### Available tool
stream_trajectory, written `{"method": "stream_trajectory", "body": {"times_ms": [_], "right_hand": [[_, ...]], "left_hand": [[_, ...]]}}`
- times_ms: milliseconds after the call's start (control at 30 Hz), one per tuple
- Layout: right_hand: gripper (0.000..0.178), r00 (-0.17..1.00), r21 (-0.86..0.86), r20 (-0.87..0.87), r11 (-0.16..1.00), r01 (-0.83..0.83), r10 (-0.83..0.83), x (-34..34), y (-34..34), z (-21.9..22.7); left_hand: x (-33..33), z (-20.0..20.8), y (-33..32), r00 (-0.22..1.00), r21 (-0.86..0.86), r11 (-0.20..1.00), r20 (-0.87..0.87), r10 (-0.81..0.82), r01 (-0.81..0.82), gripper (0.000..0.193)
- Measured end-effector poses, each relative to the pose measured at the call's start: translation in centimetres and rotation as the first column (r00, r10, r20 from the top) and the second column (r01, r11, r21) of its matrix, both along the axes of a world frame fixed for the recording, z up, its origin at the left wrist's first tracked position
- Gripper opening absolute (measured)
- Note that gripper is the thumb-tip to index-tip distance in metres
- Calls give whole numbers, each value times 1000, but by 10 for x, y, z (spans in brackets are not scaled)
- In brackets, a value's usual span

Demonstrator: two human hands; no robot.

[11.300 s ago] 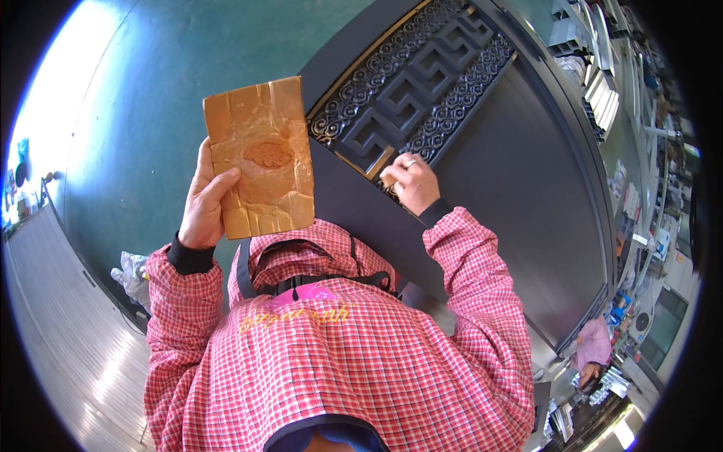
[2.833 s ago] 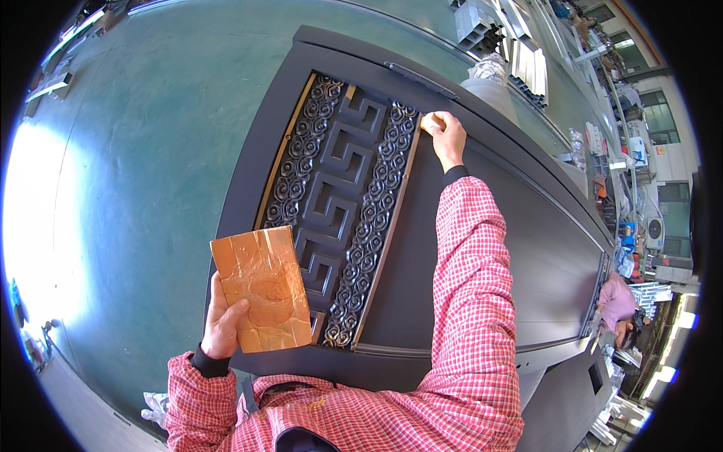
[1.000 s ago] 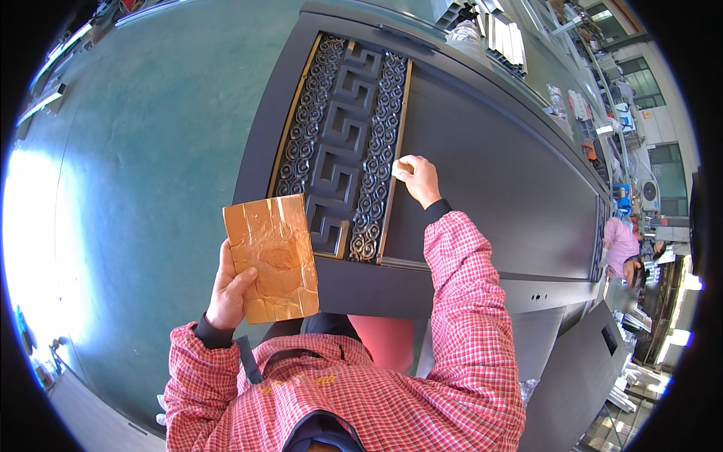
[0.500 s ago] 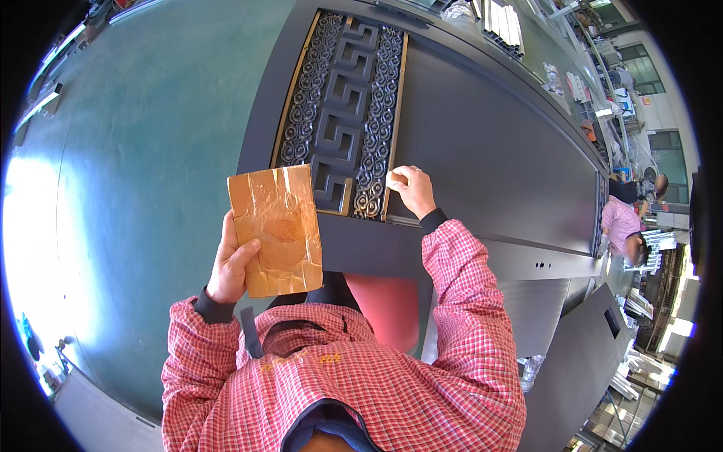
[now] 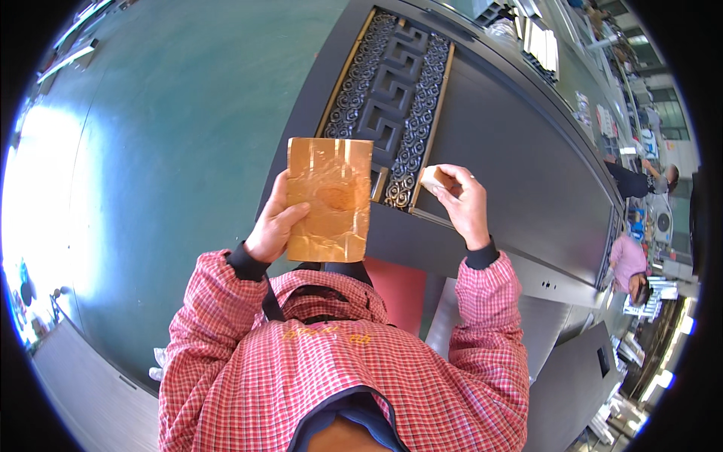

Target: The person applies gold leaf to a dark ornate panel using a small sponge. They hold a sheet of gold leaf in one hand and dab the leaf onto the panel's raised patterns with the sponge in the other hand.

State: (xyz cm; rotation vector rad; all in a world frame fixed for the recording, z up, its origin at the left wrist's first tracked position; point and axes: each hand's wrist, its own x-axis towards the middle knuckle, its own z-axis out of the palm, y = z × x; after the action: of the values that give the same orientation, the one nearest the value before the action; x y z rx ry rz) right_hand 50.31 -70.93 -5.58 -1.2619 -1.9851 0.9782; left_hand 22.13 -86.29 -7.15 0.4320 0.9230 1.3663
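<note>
My left hand (image 5: 273, 227) grips a flat, gold-brown board (image 5: 330, 169) by its left edge, thumb on top. Its crinkled, shiny covering has a darker round smear in the middle. Between the fingertips of my right hand (image 5: 465, 212) is a small pale sponge block (image 5: 434, 178), tan on one side. That hand is over the near end of a dark grey door panel (image 5: 520, 135), beside a thin gold trim strip (image 5: 431, 113). Left of the trim runs a carved band (image 5: 388, 102) of key pattern and rosettes. The board hides part of its near end.
Green floor (image 5: 181, 151) stretches to the left. A red surface (image 5: 398, 290) shows below the panel's near edge. Another grey panel (image 5: 568, 384) leans at lower right. Two people are at the far right, one in a pink top (image 5: 629, 260). Metal profiles (image 5: 538, 45) lie beyond the panel.
The panel and both hands appear farther right in the picture. My right hand has drawn back from the gold trim, and the sponge shows more. The board now covers more of the carved band.
</note>
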Motion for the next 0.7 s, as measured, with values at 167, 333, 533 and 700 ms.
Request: {"method": "stream_trajectory", "body": {"times_ms": [167, 333, 533, 700], "right_hand": [[29, 948, 201, 100, 927, -318, 304, -50, -17, 66], [32, 854, 345, 329, 791, -506, 403, -62, -3, 64], [31, 817, 338, 315, 747, -573, 484, -68, 28, 63], [26, 959, 368, 193, 891, -267, 208, -48, 107, 43]], "left_hand": [[10, 2, 17, 1000, 35, 999, -11, -23, 23, 64], [15, -1, 40, 998, 57, 997, -21, -57, 58, 67], [21, 1, 70, 998, 29, 999, -53, -43, 44, 65], [14, -6, 96, 1000, 13, 1000, 24, -10, 9, 65]]}}
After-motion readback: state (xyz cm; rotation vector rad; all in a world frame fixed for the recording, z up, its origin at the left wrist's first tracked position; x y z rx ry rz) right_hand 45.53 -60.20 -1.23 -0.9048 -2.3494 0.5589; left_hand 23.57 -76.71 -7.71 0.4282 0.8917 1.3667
